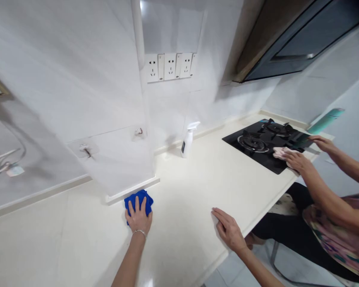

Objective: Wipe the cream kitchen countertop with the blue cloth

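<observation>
Cream countertop (194, 175) is running along white walls in the head view. The left hand (139, 219) is lying spread over a blue cloth (148, 201), covering rather than clenching it, beside a raised ledge (149, 183). The right hand (231, 234) is resting unclosed near the front edge. A white spray bottle (187, 144) is standing near the wall; a co-worker's hand (296, 160) is touching a pale cloth (279, 152) on the gas hob (265, 159).

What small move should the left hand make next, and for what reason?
Perhaps the left hand should slide the blue cloth a little along the white ledge: the palm already lies over the cloth, fingers spread, and the cloth sits right beside that ledge.
</observation>
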Demonstrator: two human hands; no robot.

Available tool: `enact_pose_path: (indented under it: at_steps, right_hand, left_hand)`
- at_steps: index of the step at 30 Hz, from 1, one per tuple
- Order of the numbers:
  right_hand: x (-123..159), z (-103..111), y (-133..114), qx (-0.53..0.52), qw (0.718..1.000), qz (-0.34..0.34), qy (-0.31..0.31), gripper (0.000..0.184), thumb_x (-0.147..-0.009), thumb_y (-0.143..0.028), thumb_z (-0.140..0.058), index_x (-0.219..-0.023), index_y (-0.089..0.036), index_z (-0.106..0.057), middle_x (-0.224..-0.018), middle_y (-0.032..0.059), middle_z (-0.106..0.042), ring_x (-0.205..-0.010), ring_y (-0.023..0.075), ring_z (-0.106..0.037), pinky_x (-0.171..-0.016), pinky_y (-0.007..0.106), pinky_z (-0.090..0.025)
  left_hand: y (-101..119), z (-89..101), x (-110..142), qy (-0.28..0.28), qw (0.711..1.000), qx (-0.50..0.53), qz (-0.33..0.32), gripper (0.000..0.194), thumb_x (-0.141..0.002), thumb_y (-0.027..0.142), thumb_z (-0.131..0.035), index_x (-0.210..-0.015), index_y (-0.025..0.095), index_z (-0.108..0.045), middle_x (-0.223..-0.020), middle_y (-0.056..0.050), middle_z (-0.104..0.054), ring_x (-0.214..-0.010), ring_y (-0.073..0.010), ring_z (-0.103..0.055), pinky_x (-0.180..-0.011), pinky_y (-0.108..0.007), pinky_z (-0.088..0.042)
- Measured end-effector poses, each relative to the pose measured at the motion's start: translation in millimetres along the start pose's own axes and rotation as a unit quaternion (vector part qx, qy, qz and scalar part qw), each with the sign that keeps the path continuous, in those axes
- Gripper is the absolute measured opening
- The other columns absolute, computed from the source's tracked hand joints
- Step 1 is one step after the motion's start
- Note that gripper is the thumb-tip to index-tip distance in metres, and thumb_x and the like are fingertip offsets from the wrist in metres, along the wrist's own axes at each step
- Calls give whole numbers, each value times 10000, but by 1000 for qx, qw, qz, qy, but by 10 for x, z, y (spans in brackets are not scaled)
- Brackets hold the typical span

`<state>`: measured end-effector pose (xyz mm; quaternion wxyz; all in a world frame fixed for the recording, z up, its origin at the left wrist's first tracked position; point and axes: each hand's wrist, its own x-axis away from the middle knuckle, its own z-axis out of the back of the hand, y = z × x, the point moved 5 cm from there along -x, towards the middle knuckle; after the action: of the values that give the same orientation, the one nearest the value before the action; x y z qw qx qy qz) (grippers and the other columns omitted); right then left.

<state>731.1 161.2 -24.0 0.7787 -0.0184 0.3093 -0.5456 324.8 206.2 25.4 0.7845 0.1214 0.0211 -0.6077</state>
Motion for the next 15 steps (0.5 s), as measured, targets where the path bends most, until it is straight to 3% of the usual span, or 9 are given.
enact_pose_path:
  at_steps: [6,11,15]
  right_hand:
    - [-20,19,15,-12,1000,-21,-13,469,-915,-183,-422,-1361,-267,-541,-1405,65,-576,-1311,226,-529,-1074,481,-502]
    - [-14,23,9,-14,1000,-22,-7,471,-910,-181,-432,-1358,-262,-552,-1401,70,-580,-1302,235,-538,-1076,489,-504]
    - [-18,22,7,-10,1000,-13,6,469,-905,-168,-448,-1349,-268,-558,-1390,60,-591,-1283,230,-555,-1048,474,-533]
  left_hand:
    - [580,-105,-286,4,1000,25,1,581,-855,299,-525,-1432,249,-486,-1550,-173,-391,-1419,-473,-225,-1073,-647,-266]
    - [1018,-283,-378,-57,985,92,-136,652,-800,297,-594,-1437,340,-465,-1599,-69,-351,-1452,-414,-196,-1139,-599,-213]
    - [1164,-306,-511,-74,976,125,-163,646,-761,313,-635,-1389,395,-510,-1592,-18,-375,-1437,-398,-243,-1137,-609,-222]
